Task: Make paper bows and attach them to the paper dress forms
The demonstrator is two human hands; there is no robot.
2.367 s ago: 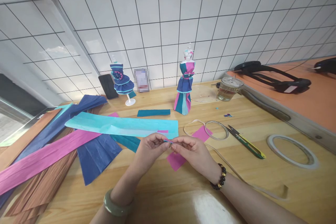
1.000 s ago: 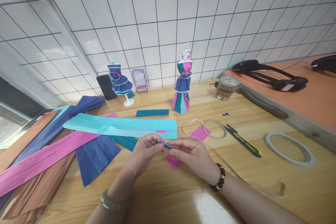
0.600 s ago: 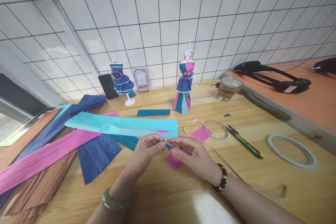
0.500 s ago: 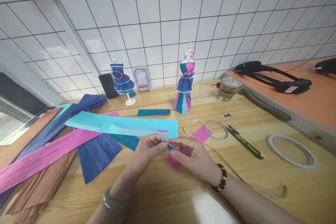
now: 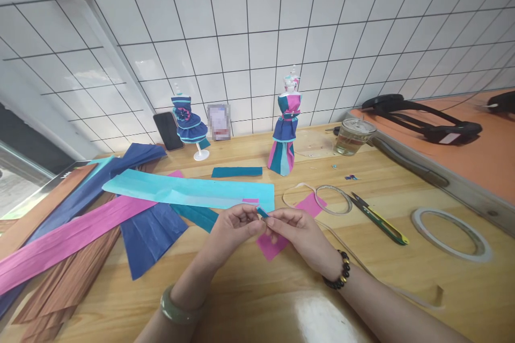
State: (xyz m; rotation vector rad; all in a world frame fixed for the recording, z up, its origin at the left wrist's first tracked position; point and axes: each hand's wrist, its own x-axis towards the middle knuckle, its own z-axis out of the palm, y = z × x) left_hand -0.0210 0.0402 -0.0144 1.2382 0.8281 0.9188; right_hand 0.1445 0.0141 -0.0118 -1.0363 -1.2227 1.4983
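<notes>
Right hand (image 5: pixel 296 229) pinches a narrow teal strip (image 5: pixel 262 211).

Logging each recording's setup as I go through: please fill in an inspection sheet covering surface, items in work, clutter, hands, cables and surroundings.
Surface: wooden tabletop, glare at its near edge.
Items in work: small teal piece, held above the table; pink square below it.
Clutter: coloured strips overlapping at left; snips and white tape roll at right; glass and two dressed mannequins farther back.
Hands: right hand pinches the teal piece; left hand meets it, grip unclear.
Cables: thin cable, far right.
Surroundings: white tiled wall; black headset-like device on orange surface.
</notes>
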